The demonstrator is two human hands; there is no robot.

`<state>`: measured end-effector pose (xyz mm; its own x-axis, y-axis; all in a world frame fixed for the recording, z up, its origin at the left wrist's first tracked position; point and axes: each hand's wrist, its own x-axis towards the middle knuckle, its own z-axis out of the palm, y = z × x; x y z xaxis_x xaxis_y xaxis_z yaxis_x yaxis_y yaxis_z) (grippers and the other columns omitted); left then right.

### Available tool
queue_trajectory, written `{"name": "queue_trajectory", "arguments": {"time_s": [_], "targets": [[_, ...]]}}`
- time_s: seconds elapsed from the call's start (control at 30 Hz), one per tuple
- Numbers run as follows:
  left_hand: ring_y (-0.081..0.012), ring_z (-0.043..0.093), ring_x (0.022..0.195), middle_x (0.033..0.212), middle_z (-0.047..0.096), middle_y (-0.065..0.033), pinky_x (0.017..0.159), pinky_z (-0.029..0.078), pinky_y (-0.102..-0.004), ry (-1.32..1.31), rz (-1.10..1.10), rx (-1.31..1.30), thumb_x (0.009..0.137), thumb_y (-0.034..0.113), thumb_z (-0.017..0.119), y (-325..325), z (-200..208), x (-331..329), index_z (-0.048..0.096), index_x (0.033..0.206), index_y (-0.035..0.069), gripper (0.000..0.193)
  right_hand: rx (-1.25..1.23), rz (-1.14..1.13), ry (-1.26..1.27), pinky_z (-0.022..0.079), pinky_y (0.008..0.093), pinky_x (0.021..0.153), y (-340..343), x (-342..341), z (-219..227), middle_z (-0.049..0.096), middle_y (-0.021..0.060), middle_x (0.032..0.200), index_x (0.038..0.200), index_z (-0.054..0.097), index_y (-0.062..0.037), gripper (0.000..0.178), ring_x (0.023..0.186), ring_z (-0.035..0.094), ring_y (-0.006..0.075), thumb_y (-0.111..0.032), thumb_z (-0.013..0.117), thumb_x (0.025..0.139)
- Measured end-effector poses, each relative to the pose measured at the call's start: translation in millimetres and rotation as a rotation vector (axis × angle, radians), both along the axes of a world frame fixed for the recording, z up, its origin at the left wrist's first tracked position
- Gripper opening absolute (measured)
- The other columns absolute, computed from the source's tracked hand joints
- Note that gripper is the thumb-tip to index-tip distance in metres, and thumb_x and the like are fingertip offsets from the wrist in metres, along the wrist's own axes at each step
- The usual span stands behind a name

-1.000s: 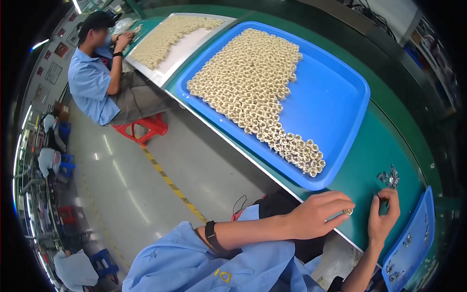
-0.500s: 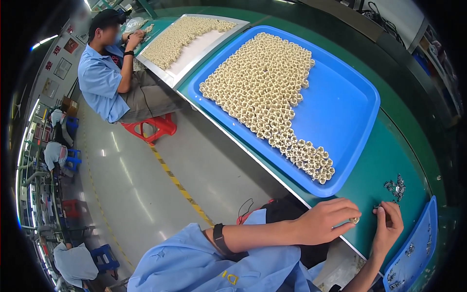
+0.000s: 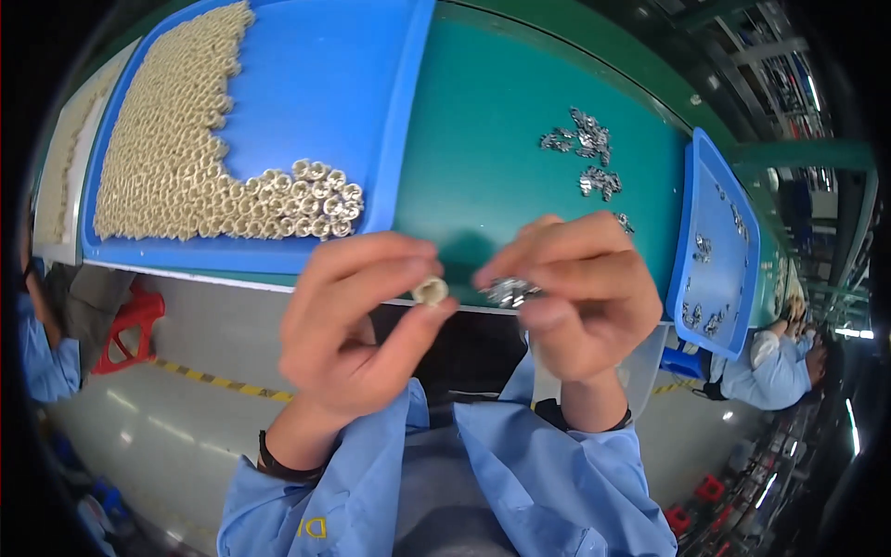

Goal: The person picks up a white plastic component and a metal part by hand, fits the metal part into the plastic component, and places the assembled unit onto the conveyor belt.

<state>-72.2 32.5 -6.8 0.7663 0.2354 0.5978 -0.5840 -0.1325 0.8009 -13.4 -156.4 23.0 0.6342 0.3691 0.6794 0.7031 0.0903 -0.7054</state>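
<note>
Between the thumb and fingertips of my left hand (image 3: 348,320) is a small cream cup-shaped part (image 3: 430,291), its open end showing. My right hand (image 3: 585,297) pinches a little bunch of shiny metal pieces (image 3: 509,292). The two hands face each other close to the table's front edge, with a narrow gap between the cup and the metal. Many matching cream cups (image 3: 172,139) stand packed together in a large blue tray (image 3: 385,200) on the left. Beyond my right hand, small heaps of metal pieces (image 3: 594,139) lie on the green tabletop (image 3: 483,121).
A smaller blue tray (image 3: 687,232) with scattered metal pieces stands to the right. At far left is a white-framed tray (image 3: 70,176) of cream parts beside a seated co-worker's arm (image 3: 42,297) and a red stool (image 3: 135,325). Another person (image 3: 770,371) sits at far right.
The view has swung to the right. My right hand has come away from the table with metal pieces, and both hands are now close together. The left still holds the cream cup.
</note>
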Motion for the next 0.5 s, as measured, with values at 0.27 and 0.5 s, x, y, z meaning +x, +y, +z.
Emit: {"name": "queue_trajectory", "arguments": {"time_s": [0.27, 0.5], "targets": [[-0.0283, 0.071, 0.091, 0.108, 0.069, -0.0247, 0.073, 0.06, -0.0331, -0.072, -0.021, -0.042, 0.072, -0.015, 0.077, -2, -8, 3, 0.069, 0.112, -0.006, 0.042, 0.01, -0.016, -0.141, 0.054, 0.0405, 0.058, 20, -5, 2, 0.064, 0.0162, 0.097, 0.103, 0.063, 0.0021, 0.025, 0.079, 0.075, 0.0359, -0.01, 0.082, 0.09], [-0.03, 0.071, 0.091, 0.107, 0.07, -0.0253, 0.073, 0.06, -0.0347, -0.084, -0.044, 0.098, 0.073, -0.013, 0.076, 3, -10, 3, 0.069, 0.115, -0.007, 0.044, -0.005, -0.043, -0.157, 0.057, 0.0394, 0.059, 20, -8, -3, 0.066, 0.0142, 0.096, 0.103, 0.065, 0.0005, 0.03, 0.078, 0.076, 0.035, -0.01, 0.087, 0.085]]}}
